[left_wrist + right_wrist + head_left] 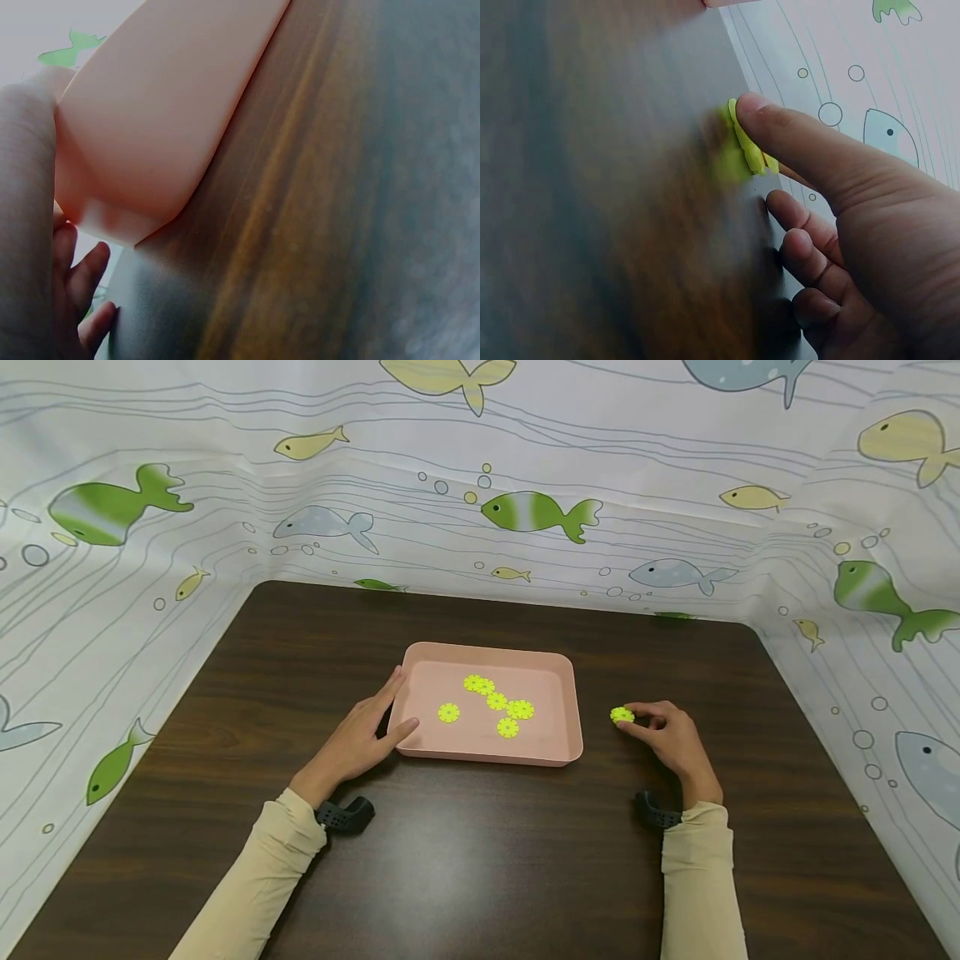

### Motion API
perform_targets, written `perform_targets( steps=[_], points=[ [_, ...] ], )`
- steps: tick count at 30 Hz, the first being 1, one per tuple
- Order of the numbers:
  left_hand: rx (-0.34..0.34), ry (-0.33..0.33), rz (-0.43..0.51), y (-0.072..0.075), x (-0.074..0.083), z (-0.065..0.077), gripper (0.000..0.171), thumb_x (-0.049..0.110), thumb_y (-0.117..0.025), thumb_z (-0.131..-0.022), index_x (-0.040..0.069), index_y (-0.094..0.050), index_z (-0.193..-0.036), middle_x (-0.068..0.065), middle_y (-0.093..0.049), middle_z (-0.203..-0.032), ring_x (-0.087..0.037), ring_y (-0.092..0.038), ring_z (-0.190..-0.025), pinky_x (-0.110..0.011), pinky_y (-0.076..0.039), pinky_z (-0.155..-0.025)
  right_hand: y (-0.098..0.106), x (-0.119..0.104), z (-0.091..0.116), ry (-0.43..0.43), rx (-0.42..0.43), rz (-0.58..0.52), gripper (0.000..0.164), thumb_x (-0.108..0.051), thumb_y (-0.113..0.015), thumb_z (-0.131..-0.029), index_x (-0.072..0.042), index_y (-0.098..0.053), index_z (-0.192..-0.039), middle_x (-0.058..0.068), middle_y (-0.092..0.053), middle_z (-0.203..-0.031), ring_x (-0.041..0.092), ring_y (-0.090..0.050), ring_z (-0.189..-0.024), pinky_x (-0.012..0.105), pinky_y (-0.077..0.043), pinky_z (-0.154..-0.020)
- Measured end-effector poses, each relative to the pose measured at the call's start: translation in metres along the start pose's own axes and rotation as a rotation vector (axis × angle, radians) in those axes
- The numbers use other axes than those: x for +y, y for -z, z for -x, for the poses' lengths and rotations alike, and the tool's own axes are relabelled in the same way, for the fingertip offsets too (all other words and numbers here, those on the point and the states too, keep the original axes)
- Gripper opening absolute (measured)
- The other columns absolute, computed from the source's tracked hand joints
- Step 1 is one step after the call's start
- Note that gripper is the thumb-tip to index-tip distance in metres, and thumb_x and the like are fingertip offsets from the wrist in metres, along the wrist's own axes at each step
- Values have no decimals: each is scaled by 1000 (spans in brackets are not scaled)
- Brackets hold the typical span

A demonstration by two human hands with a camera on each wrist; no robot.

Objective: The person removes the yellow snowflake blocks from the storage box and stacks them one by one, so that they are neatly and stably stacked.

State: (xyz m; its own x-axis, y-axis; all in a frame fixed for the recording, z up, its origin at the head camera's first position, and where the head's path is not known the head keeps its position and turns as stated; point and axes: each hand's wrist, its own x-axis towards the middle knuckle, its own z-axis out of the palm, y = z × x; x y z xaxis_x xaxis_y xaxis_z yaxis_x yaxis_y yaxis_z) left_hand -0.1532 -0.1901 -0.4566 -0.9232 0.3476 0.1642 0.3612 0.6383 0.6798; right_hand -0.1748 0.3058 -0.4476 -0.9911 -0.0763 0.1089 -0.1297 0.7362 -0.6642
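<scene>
At the tray's left side, my left hand (358, 737) holds the pink tray (487, 758), its thumb lapping over the rim. In the left wrist view, the fingers (86, 274) are by the outer wall of the tray (172, 97). Right of the tray, my right hand (672, 742) pinches a yellow-green notched interlocking disc (621, 715) between thumb and index finger, close to the tabletop. The right wrist view has this disc (748, 142) edge-on under the thumb; whether it is one piece or more, I cannot tell. Several similar discs (448, 713) lie inside the tray, some overlapping.
The dark wooden table (465, 852) carries the tray near its middle. A white curtain (420, 452) printed with fish stands round the back and sides. Each wrist wears a black band (347, 816).
</scene>
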Motion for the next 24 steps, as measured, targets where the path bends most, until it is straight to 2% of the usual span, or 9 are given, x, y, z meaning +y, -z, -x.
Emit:
perform_targets(
  steps=[6, 12, 17, 24],
  points=[
    [-8, 9, 0, -2, -1, 1, 79, 45, -57, -105, 21, -15, -168, -5, -12, -174, -42, -30, -152, -68, -23, -117, 0, -1, 0, 4, -6, 1, 42, -23, -80, -94, 1, -72, -127, 18, -62, -106, 12, -47, -69, 27, -41, -61],
    [-14, 17, 3, -1, 0, 2, 80, 45, -58, -105, 21, -15, -168, -3, -10, -174, -41, -28, -153, -68, -20, -118, -8, -12, -6, -18, 30, 0, 47, -29, -76, -97, 1, -69, -131, 20, -62, -109, 20, -48, -79, 34, -41, -72],
    [-13, 13, 1, 0, 0, 1, 81, 45, -58, -105, 21, -14, -168, -5, -11, -174, -41, -28, -152, -69, -22, -117, -23, -39, -21, -5, 66, -71, 46, -28, -77, -96, 1, -68, -131, 19, -60, -108, 25, -47, -86, 37, -39, -77],
    [-9, 10, -8, 0, 0, 1, 81, 45, -57, -105, 20, -14, -168, -5, -10, -174, -42, -28, -152, -69, -22, -117, -54, -92, -41, 131, 85, -201, 38, -20, -80, -94, 0, -73, -126, 14, -58, -98, 23, -47, -80, 29, -38, -68]
  ],
)
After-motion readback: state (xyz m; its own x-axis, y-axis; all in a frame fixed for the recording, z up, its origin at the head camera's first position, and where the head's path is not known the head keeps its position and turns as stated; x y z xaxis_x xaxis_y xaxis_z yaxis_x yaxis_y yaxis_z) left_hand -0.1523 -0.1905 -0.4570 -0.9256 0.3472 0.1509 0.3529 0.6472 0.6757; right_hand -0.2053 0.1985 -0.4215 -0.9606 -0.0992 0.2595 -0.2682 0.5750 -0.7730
